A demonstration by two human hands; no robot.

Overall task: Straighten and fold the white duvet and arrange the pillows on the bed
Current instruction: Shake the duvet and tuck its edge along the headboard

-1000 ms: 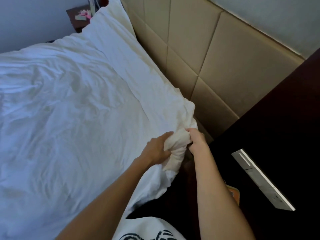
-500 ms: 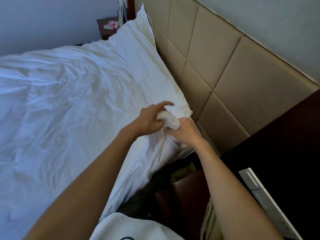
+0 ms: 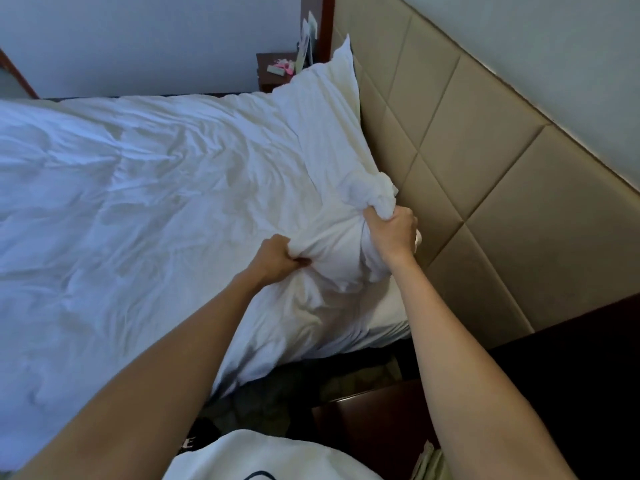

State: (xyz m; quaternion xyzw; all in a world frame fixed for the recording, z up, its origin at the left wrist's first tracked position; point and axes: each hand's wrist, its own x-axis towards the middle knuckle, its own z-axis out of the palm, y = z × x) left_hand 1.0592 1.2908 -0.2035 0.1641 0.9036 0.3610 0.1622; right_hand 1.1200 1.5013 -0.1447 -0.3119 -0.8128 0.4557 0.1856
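Observation:
The white duvet lies wrinkled over the whole bed, its top edge running along the tan headboard. My right hand grips the bunched near corner of the duvet beside the headboard. My left hand grips a fold of the same duvet a little to the left, on the bed's near edge. The far corner of the white bedding stands up in a peak against the headboard. No separate pillow shows.
The padded tan headboard runs along the right. A dark wooden nightstand stands near me by the bed's corner, with dark furniture on the right. Another nightstand with small items stands at the far side.
Both hands have risen and moved toward the headboard with the duvet corner. My left hand left the bunched corner and now grips a fold further left, so the hands are apart.

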